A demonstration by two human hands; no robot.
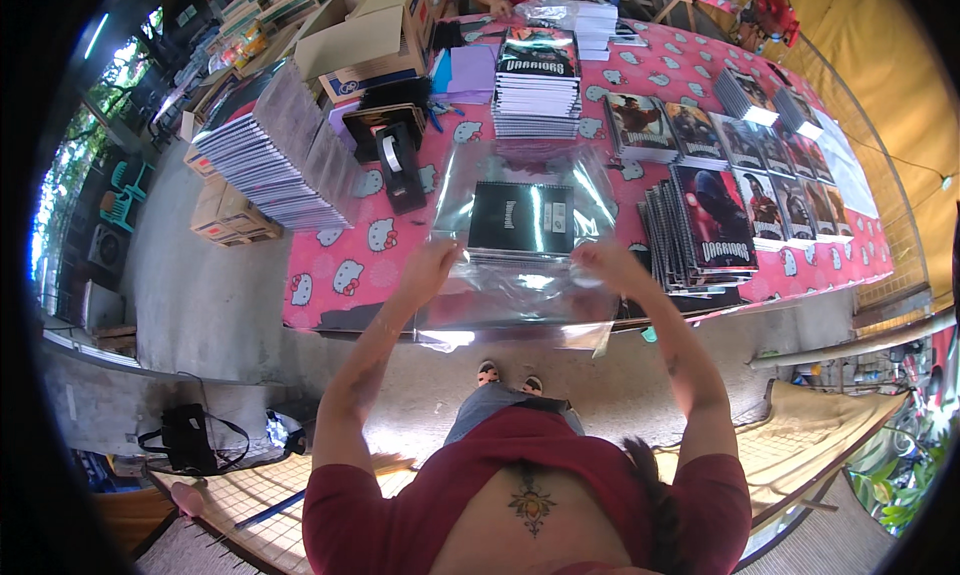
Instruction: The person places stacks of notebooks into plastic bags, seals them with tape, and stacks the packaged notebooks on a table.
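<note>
A stack of spiral notebooks (522, 218), dark back cover up, lies at the table's front edge, on or inside clear plastic wrap (500, 300). The plastic spreads past the notebooks on all sides and shines in places. At the notebooks' lower left corner my left hand (432, 266) is closed, pinching the plastic. My right hand (606, 265) is closed on the plastic at the lower right corner. Left of the wrap stands a black tape dispenser (402, 170). To the right is a pile of spiral notebooks (712, 220) with illustrated covers.
A tall stack of notebooks (275, 160) leans at the table's left edge, before an open cardboard box (375, 50). Behind the wrap rises another notebook stack (537, 90). Rows of small notebooks (765, 160) cover the right side. Across the table is another person's hand (497, 7).
</note>
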